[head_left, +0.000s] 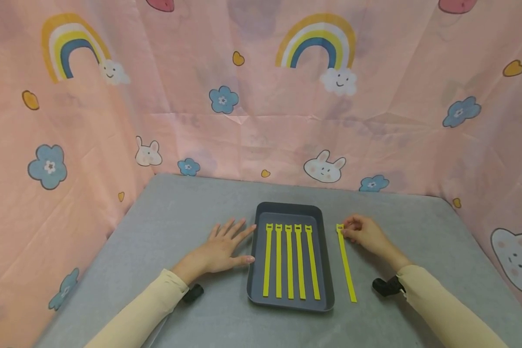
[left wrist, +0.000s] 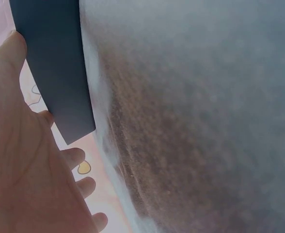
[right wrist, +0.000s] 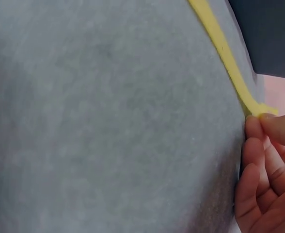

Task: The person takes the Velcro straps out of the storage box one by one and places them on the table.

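Fingers of the right hand (head_left: 367, 235) pinch a yellow cable tie (head_left: 347, 267) at three o'clock from the dark tray (head_left: 287, 209); the left hand (head_left: 221, 251) spreads its fingers at nine. A light pinch should suit the thin strap.

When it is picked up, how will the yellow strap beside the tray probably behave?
The yellow strap is probably floppy: the right wrist view shows it curving near the end that the right hand pinches. It is likely light, since it looks thin and narrow. Rolling seems unlikely, because it looks flat.
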The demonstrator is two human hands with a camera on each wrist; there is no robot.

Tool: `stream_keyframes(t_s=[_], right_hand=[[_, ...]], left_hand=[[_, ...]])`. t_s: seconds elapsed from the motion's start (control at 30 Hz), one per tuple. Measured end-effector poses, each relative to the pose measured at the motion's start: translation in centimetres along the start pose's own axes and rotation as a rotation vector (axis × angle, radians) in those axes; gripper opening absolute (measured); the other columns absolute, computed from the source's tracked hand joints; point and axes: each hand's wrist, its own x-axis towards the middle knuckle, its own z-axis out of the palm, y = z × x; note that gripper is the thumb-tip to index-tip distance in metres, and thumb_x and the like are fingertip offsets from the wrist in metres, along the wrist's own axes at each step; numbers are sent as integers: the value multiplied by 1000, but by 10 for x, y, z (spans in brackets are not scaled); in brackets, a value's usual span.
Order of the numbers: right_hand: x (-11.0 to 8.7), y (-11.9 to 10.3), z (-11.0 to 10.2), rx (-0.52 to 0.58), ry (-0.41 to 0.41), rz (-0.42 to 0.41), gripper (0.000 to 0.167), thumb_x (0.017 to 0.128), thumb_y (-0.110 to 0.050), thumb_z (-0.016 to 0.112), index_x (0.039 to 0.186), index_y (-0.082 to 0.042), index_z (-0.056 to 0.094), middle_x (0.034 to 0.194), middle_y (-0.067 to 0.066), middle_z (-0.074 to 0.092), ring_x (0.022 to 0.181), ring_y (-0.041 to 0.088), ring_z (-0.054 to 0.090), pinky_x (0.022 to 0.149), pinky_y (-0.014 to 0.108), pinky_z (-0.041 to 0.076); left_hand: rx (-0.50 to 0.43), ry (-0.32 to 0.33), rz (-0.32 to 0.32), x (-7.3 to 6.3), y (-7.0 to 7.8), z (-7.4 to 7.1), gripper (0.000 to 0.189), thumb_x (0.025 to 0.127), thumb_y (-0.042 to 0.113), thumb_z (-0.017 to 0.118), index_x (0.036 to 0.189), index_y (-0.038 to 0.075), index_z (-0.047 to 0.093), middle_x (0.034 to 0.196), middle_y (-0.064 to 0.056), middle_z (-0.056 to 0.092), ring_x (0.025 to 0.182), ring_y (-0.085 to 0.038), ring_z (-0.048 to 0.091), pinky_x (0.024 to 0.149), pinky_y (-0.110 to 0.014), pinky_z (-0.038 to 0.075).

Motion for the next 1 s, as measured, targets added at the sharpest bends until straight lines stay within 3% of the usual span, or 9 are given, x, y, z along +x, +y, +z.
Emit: stream_keyframes(t_s=[0.73, 1.0], right_hand=[[-3, -13, 4, 11, 39, 69, 21, 90, -10, 68, 103, 6, 64, 88, 18, 72, 68, 13, 61, 59, 24, 51], [-2, -9, 4, 13, 47, 85, 22, 90, -12, 68, 102, 5, 64, 84, 14, 71, 65, 11, 60, 60, 25, 50]], left_hand=[[14, -13, -4, -1, 3, -2, 83, 93, 72, 43, 160, 35, 10, 169, -5, 9, 156, -37, 6, 120, -67, 7], [15, -23, -9, -3, 5, -4, 85, 93, 73, 42, 160, 34, 9, 169, -6, 8, 157, -36, 4, 120, -67, 6]])
